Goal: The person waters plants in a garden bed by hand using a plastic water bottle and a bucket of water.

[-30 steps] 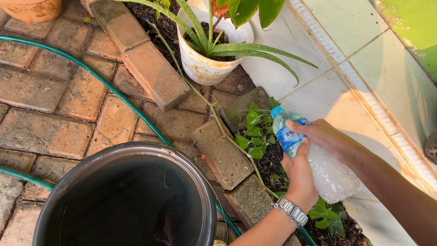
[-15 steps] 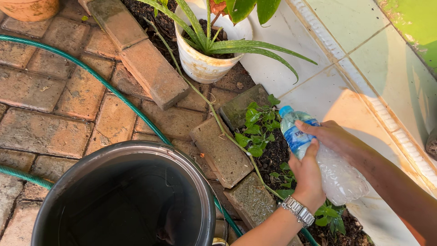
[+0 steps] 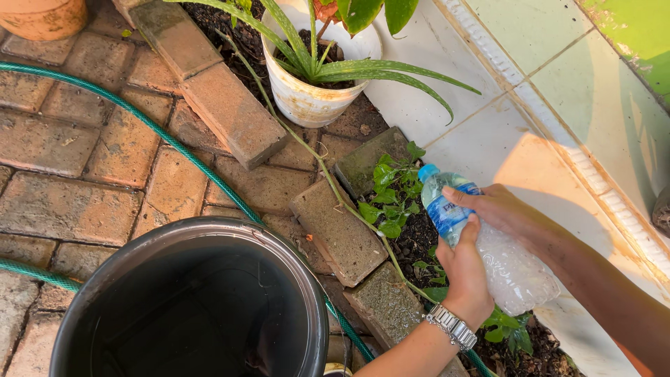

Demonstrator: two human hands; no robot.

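Both hands clasp clear plastic water bottle (image 3: 481, 244), blue cap pointing far-left, tilted over small green plant (image 3: 391, 199) in soil bed. Left hand (image 3: 464, 276) wraps underside; right hand (image 3: 506, 213) grips top. Black bucket (image 3: 307, 279) near left; green hose (image 3: 139, 115) beyond.

This is a small garden corner outside a house, at the foot of a wall. The ground is paved with reddish bricks (image 3: 66, 202), and loose bricks (image 3: 234, 115) border a narrow bed of dark soil (image 3: 419, 241) where small green plants (image 3: 387, 202) grow. A white pot (image 3: 310, 98) with a spiky plant stands in the bed. A green garden hose (image 3: 150, 126) lies across the paving beside a large dark bucket (image 3: 188, 300). Pale tiles (image 3: 530, 91) cover the wall base.
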